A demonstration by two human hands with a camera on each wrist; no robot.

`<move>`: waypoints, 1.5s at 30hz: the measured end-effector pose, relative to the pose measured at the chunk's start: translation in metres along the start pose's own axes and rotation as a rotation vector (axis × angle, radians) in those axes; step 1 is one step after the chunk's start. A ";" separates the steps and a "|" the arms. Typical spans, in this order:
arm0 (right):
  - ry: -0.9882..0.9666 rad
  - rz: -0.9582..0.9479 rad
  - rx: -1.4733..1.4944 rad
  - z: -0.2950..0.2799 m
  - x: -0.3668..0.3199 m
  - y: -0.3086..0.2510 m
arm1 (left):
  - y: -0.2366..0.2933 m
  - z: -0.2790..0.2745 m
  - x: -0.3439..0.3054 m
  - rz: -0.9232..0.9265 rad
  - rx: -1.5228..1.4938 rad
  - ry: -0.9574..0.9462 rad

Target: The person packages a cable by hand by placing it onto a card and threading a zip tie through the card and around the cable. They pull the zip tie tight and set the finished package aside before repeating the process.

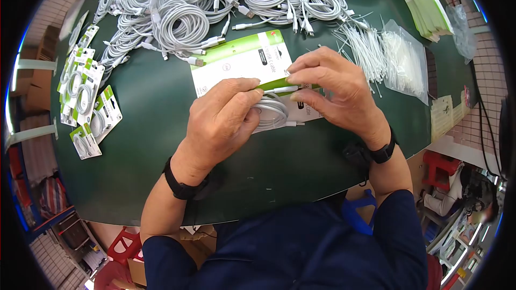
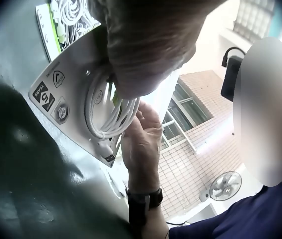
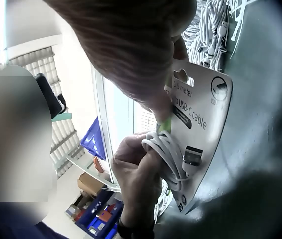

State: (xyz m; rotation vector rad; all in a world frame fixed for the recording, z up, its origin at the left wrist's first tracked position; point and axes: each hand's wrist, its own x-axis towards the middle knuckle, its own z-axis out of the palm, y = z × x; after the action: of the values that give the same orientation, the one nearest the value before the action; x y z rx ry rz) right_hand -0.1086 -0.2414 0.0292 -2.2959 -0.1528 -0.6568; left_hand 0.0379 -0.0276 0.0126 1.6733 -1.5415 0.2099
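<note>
My left hand (image 1: 217,110) grips a coiled white USB cable (image 1: 271,117) together with the printed cardboard packaging card (image 3: 208,102) behind it. Its fingertips bend over the coil's upper side. My right hand (image 1: 346,91) holds the card's other end, thumb on one side and fingers on the other, next to a white cable end. In the right wrist view the USB plug (image 3: 192,156) hangs in front of the card, which reads USB-C cable. Warranty marks show at the card's other end in the left wrist view. Under both hands lie flat green-and-white cards (image 1: 236,56).
A large heap of coiled white cables (image 1: 183,24) covers the table's far side. Carded cables (image 1: 83,94) lie at the left. Loose white zip ties (image 1: 360,48) and a clear bag (image 1: 406,56) of more lie at the right, with green card stacks (image 1: 427,11) beyond.
</note>
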 end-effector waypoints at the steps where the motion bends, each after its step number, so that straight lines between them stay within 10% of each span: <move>1: -0.012 -0.027 -0.036 0.002 -0.001 0.000 | 0.000 0.002 0.001 0.011 0.000 0.014; 16: 0.098 -0.082 -0.096 0.009 -0.006 0.000 | 0.018 -0.028 0.018 -0.196 -0.013 -0.221; 45: 0.207 0.018 -0.147 0.021 -0.008 -0.005 | 0.008 -0.002 0.008 -0.062 0.023 -0.086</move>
State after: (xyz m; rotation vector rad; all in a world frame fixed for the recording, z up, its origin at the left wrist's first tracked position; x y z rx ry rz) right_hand -0.1088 -0.2232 0.0157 -2.3476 0.0146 -0.9180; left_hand 0.0336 -0.0317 0.0228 1.7660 -1.5522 0.1254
